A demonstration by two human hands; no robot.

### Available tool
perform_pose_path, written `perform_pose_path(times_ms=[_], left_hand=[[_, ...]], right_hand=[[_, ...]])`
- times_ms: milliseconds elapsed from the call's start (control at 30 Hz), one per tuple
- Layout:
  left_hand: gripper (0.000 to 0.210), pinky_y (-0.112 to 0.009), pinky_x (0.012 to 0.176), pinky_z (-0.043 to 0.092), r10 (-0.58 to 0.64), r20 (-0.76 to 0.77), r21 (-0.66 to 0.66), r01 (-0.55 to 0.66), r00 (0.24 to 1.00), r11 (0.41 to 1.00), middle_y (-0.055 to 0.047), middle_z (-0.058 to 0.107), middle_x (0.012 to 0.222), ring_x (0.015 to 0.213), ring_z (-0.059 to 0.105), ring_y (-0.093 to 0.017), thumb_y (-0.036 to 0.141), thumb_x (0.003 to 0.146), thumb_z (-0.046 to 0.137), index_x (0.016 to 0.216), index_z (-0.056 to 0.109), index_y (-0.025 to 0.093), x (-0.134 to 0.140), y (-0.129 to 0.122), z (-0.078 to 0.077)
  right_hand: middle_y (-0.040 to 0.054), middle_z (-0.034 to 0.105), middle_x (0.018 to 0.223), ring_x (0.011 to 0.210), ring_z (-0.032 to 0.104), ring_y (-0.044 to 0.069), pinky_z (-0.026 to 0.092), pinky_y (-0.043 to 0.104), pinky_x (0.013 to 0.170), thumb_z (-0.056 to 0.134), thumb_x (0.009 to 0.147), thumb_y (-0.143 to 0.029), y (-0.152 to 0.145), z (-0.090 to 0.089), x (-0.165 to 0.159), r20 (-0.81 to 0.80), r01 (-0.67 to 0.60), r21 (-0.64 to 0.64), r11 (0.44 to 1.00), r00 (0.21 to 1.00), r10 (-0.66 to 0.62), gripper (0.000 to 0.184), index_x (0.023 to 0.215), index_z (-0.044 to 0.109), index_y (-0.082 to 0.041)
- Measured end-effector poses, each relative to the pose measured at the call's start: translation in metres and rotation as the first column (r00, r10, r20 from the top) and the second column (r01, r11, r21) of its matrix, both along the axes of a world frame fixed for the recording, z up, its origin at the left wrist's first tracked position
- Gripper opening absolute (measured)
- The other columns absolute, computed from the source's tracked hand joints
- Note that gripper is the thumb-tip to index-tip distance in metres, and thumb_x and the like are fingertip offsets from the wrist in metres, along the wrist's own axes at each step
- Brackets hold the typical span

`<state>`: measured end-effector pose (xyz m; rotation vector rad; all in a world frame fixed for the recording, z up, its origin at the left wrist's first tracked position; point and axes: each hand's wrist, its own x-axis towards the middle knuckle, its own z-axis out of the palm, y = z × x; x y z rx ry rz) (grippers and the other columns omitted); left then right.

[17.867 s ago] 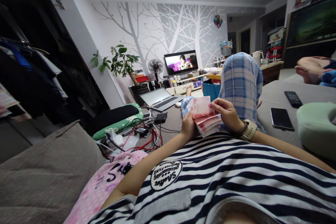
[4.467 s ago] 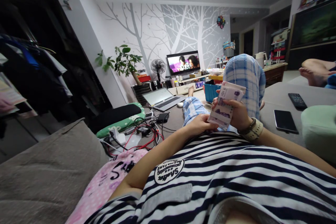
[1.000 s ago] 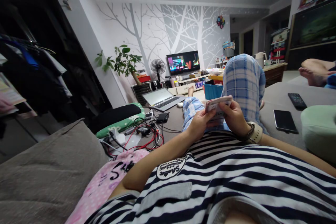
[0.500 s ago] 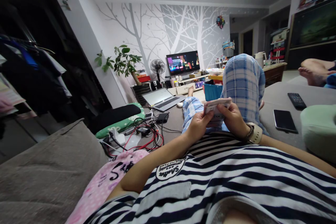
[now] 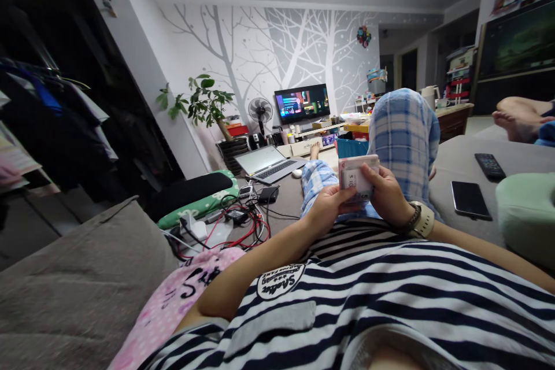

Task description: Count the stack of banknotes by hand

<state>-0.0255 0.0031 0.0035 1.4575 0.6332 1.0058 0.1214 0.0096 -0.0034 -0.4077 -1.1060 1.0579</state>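
In the head view, both my hands hold a small pinkish-white stack of cards (image 5: 354, 180) upright above my lap, its printed face towards me. The print is too small to read fully. My left hand (image 5: 327, 207) grips the stack at its lower left, thumb over the front. On the right side my right hand (image 5: 385, 195) holds it, thumb pressed on the face and the other fingers behind, hidden. A pale watch (image 5: 422, 219) is on the right wrist. Behind the stack rises my bent knee in blue plaid trousers (image 5: 398, 139).
At left lie an open laptop (image 5: 277, 169), a white mouse (image 5: 297, 173), tangled cables (image 5: 249, 222) and a pink blanket (image 5: 186, 289). A phone (image 5: 471, 200), remote (image 5: 489, 167) and green cushion (image 5: 529, 208) lie at right. Another person's foot (image 5: 514, 121) shows farther right.
The stack of cards has tilted up, so more of its printed face shows. My right hand has turned slightly, its thumb moving up along the face. The television picture differs.
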Motion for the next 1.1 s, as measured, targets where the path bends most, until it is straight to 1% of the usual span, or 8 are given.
perform_pose_path(times_ms=[67, 167, 267, 400, 533, 733, 900, 1100], left_hand=[[0.057, -0.043, 0.090, 0.056, -0.016, 0.010, -0.020, 0.016, 1.000, 1.000, -0.010, 0.077, 0.096, 0.098, 0.071, -0.028, 0.057, 0.062, 0.086, 0.097, 0.074, 0.014, -0.001, 0.001, -0.002], [0.054, -0.043, 0.093, 0.055, -0.006, -0.013, 0.020, 0.006, 1.000, 1.000, -0.010, 0.077, 0.097, 0.099, 0.070, -0.027, 0.053, 0.067, 0.085, 0.103, 0.074, 0.014, -0.001, 0.004, -0.008], [0.049, -0.039, 0.088, 0.056, 0.015, -0.025, 0.058, -0.013, 1.000, 0.998, -0.009, 0.077, 0.099, 0.096, 0.071, -0.026, 0.049, 0.071, 0.084, 0.104, 0.075, 0.014, -0.001, 0.005, -0.013], [0.035, -0.034, 0.071, 0.059, 0.067, 0.001, -0.027, -0.067, 0.998, 0.997, -0.010, 0.078, 0.096, 0.087, 0.072, -0.024, 0.038, 0.077, 0.081, 0.102, 0.075, 0.015, 0.002, 0.005, -0.013], [0.022, -0.032, 0.063, 0.060, 0.140, 0.087, -0.110, -0.130, 0.986, 0.985, -0.010, 0.078, 0.090, 0.077, 0.073, -0.022, 0.027, 0.083, 0.074, 0.100, 0.074, 0.013, 0.008, 0.006, -0.010], [0.021, -0.031, 0.060, 0.060, 0.216, 0.161, -0.192, -0.184, 0.963, 0.964, -0.011, 0.078, 0.088, 0.071, 0.073, -0.021, 0.021, 0.089, 0.065, 0.107, 0.072, 0.012, 0.015, 0.007, -0.006], [0.023, -0.031, 0.058, 0.060, 0.203, 0.166, -0.198, -0.169, 0.965, 0.966, -0.012, 0.078, 0.089, 0.071, 0.073, -0.021, 0.021, 0.092, 0.059, 0.108, 0.072, 0.010, 0.014, 0.007, -0.006], [0.031, -0.031, 0.058, 0.059, 0.177, 0.122, -0.183, -0.153, 0.977, 0.971, -0.017, 0.078, 0.099, 0.080, 0.075, -0.025, 0.022, 0.094, 0.054, 0.115, 0.070, 0.007, 0.011, 0.006, -0.002]], right_hand=[[0.0037, 0.075, 0.074, 0.064, 0.067, 0.018, 0.054, 0.030, 0.060, 0.085, 0.065, -0.062, 0.001, 0.001, -0.001, 0.013, -0.016, -0.006, 1.000, 1.000, 0.016, 0.049, 0.083, 0.072, -0.018], [0.0041, 0.075, 0.075, 0.066, 0.068, 0.019, 0.054, 0.029, 0.060, 0.084, 0.065, -0.063, 0.001, 0.003, -0.002, 0.048, -0.031, -0.018, 0.999, 0.998, 0.032, 0.050, 0.082, 0.071, -0.017], [0.0037, 0.074, 0.074, 0.066, 0.068, 0.019, 0.053, 0.028, 0.059, 0.083, 0.066, -0.064, 0.001, 0.004, -0.003, 0.070, -0.026, -0.039, 0.999, 0.997, 0.029, 0.052, 0.084, 0.072, -0.017], [0.0041, 0.075, 0.078, 0.067, 0.067, 0.018, 0.053, 0.028, 0.058, 0.082, 0.067, -0.066, 0.004, 0.003, 0.000, 0.114, -0.031, -0.061, 0.998, 0.993, 0.038, 0.055, 0.090, 0.072, -0.017], [0.0041, 0.076, 0.086, 0.074, 0.068, 0.020, 0.054, 0.029, 0.063, 0.083, 0.067, -0.062, 0.010, 0.000, 0.006, 0.168, -0.050, -0.080, 0.996, 0.984, 0.063, 0.053, 0.094, 0.072, -0.018], [0.0034, 0.077, 0.095, 0.084, 0.069, 0.022, 0.057, 0.033, 0.073, 0.084, 0.068, -0.054, 0.020, -0.008, 0.009, 0.165, -0.066, -0.038, 0.997, 0.984, 0.072, 0.050, 0.103, 0.071, -0.021], [0.0040, 0.076, 0.091, 0.081, 0.069, 0.023, 0.055, 0.033, 0.070, 0.081, 0.068, -0.056, 0.025, -0.011, 0.010, 0.161, -0.066, -0.061, 0.996, 0.984, 0.075, 0.049, 0.100, 0.070, -0.021], [0.0042, 0.076, 0.089, 0.080, 0.069, 0.024, 0.056, 0.035, 0.071, 0.080, 0.068, -0.059, 0.023, -0.009, 0.010, 0.177, -0.087, -0.069, 0.994, 0.979, 0.098, 0.051, 0.102, 0.070, -0.021]])
